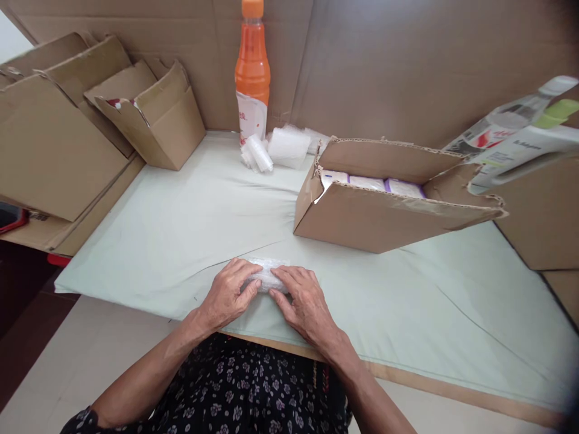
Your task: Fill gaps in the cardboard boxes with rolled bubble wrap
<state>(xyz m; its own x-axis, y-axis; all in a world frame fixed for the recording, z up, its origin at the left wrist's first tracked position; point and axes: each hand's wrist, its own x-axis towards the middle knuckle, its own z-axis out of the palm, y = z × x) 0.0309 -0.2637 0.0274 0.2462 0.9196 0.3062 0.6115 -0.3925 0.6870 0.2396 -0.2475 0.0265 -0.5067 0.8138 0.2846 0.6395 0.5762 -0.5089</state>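
Note:
A small roll of clear bubble wrap [268,277] lies near the front edge of the cloth-covered table [217,211]. My left hand [231,292] grips its left end, thumb on the near side and fingers over the top. On the right end, my right hand [304,298] holds it the same way. Whether anything is wrapped inside cannot be seen. Beyond my hands, to the right, stands an open cardboard box [353,214] with several white and purple packs [367,182] in it.
An orange drink bottle [252,66] stands at the back, with rolled bubble wrap [289,146] beside it. Cardboard boxes [149,120] crowd the left side. At the right, a clear bottle [502,123] and a white bottle [520,150] lean behind the open box.

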